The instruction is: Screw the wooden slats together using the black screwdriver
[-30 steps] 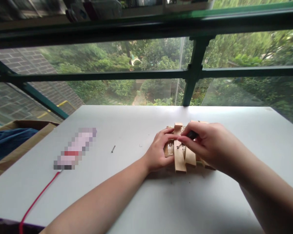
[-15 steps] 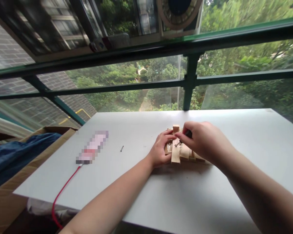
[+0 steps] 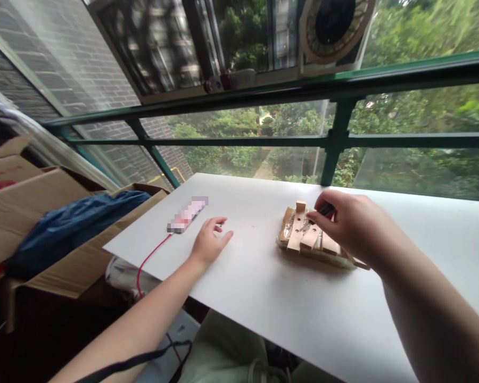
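My left hand (image 3: pixel 208 242) is over the table's left part, fingers curled with the thumb apart. A small dark metal piece, perhaps a screw (image 3: pixel 219 226), shows at its fingertips; I see no grip on it. My right hand (image 3: pixel 349 215) is closed around the dark handle of a screwdriver (image 3: pixel 326 209). Its thin shaft slants down-left toward a light wooden strip (image 3: pixel 294 242) with dark holes. That strip and other wooden pieces (image 3: pixel 311 238) lie across a block wrapped in clear plastic (image 3: pixel 286 226).
A blurred-out phone-like object (image 3: pixel 188 214) with a red cable (image 3: pixel 151 254) lies on the white table (image 3: pixel 247 276). Left of the table stand open cardboard boxes (image 3: pixel 64 271) with blue cloth (image 3: pixel 80 221). Behind runs a green railing (image 3: pixel 239 141) before windows.
My left hand has left the wooden strip and moved left to the small metal piece. My right hand stays with the screwdriver at the block. The view has swung left.
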The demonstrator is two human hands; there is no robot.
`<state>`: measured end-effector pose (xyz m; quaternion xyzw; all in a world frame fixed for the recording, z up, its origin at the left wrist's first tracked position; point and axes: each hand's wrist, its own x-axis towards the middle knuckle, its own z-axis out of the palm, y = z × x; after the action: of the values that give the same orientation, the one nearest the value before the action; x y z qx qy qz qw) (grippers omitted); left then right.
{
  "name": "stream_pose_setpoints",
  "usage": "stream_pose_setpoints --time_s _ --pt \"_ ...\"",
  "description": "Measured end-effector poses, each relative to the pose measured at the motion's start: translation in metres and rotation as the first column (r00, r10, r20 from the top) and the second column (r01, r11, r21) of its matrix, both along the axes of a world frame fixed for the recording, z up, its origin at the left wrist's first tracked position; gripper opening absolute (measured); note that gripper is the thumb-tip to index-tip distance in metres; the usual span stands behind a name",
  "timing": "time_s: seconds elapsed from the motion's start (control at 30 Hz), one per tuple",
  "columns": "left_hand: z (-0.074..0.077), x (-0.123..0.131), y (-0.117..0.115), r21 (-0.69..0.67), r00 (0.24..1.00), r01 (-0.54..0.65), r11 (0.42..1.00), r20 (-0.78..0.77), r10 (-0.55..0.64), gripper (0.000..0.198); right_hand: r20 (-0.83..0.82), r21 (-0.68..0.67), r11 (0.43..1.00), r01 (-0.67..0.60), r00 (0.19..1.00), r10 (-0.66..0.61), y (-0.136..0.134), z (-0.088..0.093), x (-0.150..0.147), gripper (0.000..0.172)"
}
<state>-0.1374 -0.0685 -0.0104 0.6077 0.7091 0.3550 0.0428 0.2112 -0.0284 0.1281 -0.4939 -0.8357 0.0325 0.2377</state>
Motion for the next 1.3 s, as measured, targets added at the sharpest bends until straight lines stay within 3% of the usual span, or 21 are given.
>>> stream_pose_setpoints --time_s 0.07,0.17,0.5,0.73,0.87,0.93,1.03,1.17,1.3 --pt "-0.004 -0.03 -0.005 -0.043 0.984 -0.162 0.986 -0.076 0.158 0.049 0.001 0.017 1.0 -0.002 1.0 0.002 -0.002 0.006 0.005 0.021" --pt "-0.008 -0.052 -0.006 -0.112 0.962 -0.263 0.958 -0.105 0.252 0.051 0.012 0.022 1.0 0.019 1.0 -0.02 -0.005 0.013 0.012 0.022" --pt "-0.008 -0.029 0.025 -0.097 0.981 -0.193 0.976 -0.035 0.191 0.028 -0.015 0.112 0.992 0.055 0.998 -0.054 -0.009 0.021 0.028 0.022" --pt "-0.001 -0.018 0.02 -0.068 0.984 -0.153 0.986 0.087 0.158 0.028 -0.029 0.141 0.989 0.038 0.999 -0.034 -0.014 0.025 0.031 0.019" --pt "0.02 0.016 0.01 -0.022 0.975 -0.031 0.999 0.218 0.035 0.043 -0.015 0.12 0.992 -0.023 1.0 0.025 -0.019 0.027 0.027 0.014" --pt "0.036 0.04 0.003 0.099 0.896 0.115 0.988 0.419 -0.146 0.038 -0.034 0.097 0.992 -0.076 0.996 0.079 -0.023 0.028 0.025 0.013" --pt "0.062 0.076 -0.011 0.189 0.783 0.242 0.952 0.542 -0.306 0.027 -0.073 0.106 0.979 -0.176 0.98 0.185 -0.027 0.029 0.024 0.01" --pt "0.086 0.109 -0.024 0.301 0.672 0.305 0.904 0.604 -0.428 0.016 -0.075 0.154 0.923 -0.353 0.927 0.368 -0.032 0.032 0.028 0.008" --pt "0.097 0.123 -0.033 0.325 0.631 0.322 0.889 0.627 -0.458 0.011 -0.123 0.185 0.858 -0.479 0.855 0.504 -0.036 0.035 0.03 0.008"
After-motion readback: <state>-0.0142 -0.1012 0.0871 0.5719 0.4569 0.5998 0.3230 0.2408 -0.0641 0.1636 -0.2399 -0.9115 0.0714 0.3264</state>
